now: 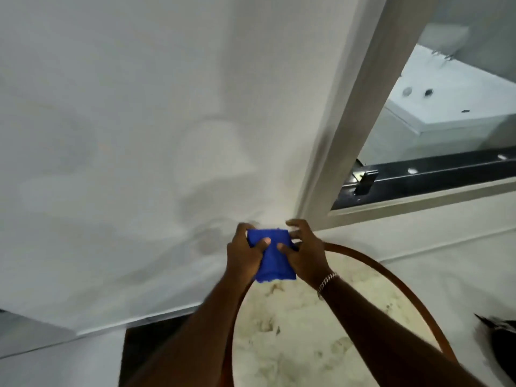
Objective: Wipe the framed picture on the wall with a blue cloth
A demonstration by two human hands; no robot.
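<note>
A folded blue cloth (pixel 275 256) is held between both hands in front of a plain white wall (pixel 125 135). My left hand (pixel 245 252) grips its left side with the thumb pressed on the front. My right hand (pixel 304 251) holds the right side, thumb on the cloth and fingers curled above it; a silver bracelet sits on that wrist. No framed picture shows in this view. The picture is blurred by motion.
Below my hands lies a round marble-topped table with a brown rim (pixel 396 280). At the right is a window with a pale frame (pixel 363 107), and a white tub (pixel 446 93) behind the glass. A dark object (pixel 499 342) sits at the right edge.
</note>
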